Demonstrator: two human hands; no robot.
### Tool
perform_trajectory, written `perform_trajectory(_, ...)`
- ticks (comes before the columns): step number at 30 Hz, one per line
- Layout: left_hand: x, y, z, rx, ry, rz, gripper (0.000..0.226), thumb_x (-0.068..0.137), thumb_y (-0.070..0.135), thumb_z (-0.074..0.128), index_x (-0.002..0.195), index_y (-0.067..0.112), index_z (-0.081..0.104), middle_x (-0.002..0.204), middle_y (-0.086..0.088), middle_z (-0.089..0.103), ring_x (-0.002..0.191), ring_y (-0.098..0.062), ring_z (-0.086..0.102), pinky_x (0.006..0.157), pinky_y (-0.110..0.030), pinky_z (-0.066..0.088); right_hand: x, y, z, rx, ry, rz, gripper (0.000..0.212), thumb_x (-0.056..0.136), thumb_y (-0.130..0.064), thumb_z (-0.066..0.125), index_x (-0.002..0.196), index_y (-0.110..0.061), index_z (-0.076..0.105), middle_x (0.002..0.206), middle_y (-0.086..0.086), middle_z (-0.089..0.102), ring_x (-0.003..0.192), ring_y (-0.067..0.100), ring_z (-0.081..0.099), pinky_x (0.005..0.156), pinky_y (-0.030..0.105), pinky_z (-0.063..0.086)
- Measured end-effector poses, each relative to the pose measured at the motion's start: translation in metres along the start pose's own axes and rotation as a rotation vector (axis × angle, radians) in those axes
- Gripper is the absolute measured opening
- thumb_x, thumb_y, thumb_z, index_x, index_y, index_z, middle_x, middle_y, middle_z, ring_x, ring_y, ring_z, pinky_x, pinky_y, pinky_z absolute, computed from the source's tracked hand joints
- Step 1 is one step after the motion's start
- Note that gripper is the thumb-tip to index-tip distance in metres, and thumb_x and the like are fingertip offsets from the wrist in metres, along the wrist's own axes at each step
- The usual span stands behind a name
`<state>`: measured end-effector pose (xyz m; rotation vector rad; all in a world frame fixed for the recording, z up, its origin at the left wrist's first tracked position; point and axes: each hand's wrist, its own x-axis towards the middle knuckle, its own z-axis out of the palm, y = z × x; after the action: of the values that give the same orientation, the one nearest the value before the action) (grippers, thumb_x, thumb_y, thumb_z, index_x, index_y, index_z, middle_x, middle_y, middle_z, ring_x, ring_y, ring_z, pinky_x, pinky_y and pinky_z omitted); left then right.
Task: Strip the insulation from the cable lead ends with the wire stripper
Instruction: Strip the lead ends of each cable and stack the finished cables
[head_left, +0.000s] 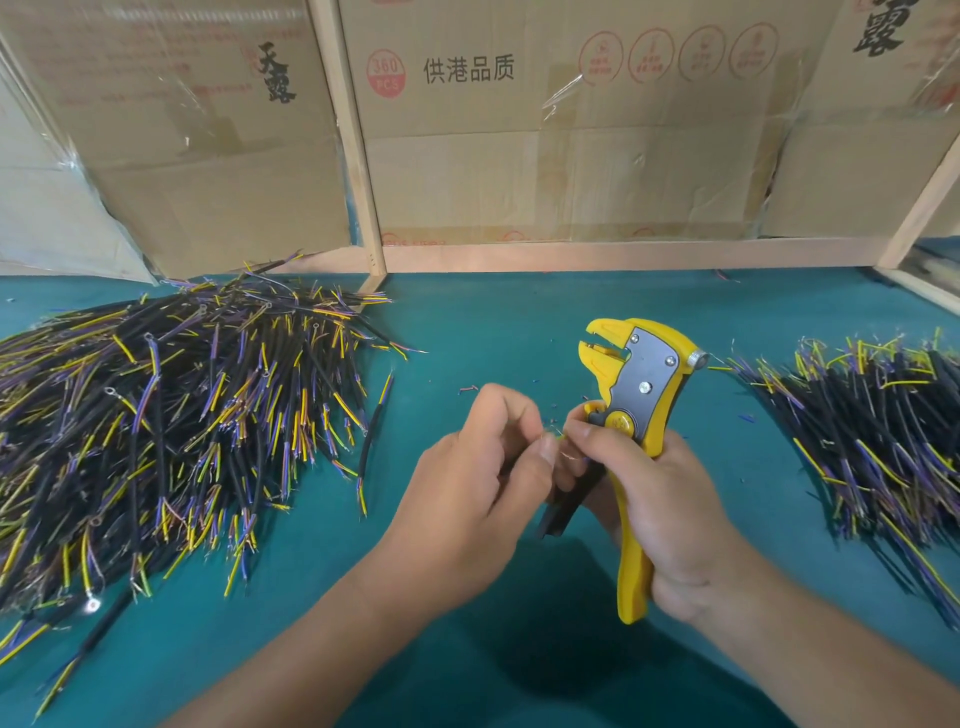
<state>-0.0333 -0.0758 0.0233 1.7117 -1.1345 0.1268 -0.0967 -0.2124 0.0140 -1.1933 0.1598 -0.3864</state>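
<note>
Presently, the right hand (670, 499) is wrapped round the handles of a yellow-and-grey plastic wire stripper (631, 415), which stands roughly upright above the teal felt table cover (519, 322). Its yellow jaws are at the top, facing left, parted by a narrow gap; nothing visible sits between them. The lower handle tip sticks out below the palm.

Right thumb and forefinger also reach left, meeting the left hand (467, 499) just below the stripper's pivot. The left hand's fingers are curled, thumb and forefinger pinching fine lead ends (551, 435) of a short black-sheathed cable (563, 506). The cable's black body hangs down between the two hands. A glimpse of yellow-green and wispy strands shows at the pinch point; whether these ends are bare copper or still insulated, cannot tell.

Left of the hands: a large loose heap of black cables with yellow and purple leads (156, 415), lying on the table cover, some with ring terminals. Right of the hands: a smaller pile of similar black, yellow and purple cables (878, 431), well apart from the first. Small scraps of coloured insulation (467, 388) are scattered on the cover near the stripper.

Behind the table: brown cardboard cartons (519, 145) with printed characters, standing behind pale wooden frame strips (358, 156).
</note>
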Motion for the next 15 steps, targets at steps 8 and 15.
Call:
perform_trajectory(8,0.0018,0.0055,0.0025,-0.236,0.056,-0.109,0.015,0.098,-0.002,0.045,0.09,0.01,0.039,0.05,0.029,0.052,0.044,0.013,0.048,0.049,0.002,0.033,-0.0014,0.0023,0.0022,-0.008,-0.016,0.013,0.022,0.098,-0.006,0.057,0.078,-0.012,0.066,0.066,0.009,0.049,0.062,0.022,0.052,0.062,0.034,0.055)
perform_trajectory(15,0.0033,0.0066,-0.002,-0.23,0.08,-0.176,0.027,0.091,-0.016,0.047,0.074,0.004,0.051,0.048,0.022,0.05,0.043,0.007,0.049,0.048,0.0,0.034,-0.0023,0.0036,0.0023,-0.025,-0.024,0.024,0.029,0.097,-0.006,0.058,0.075,-0.019,0.071,0.067,0.009,0.051,0.064,0.024,0.055,0.067,0.039,0.057)
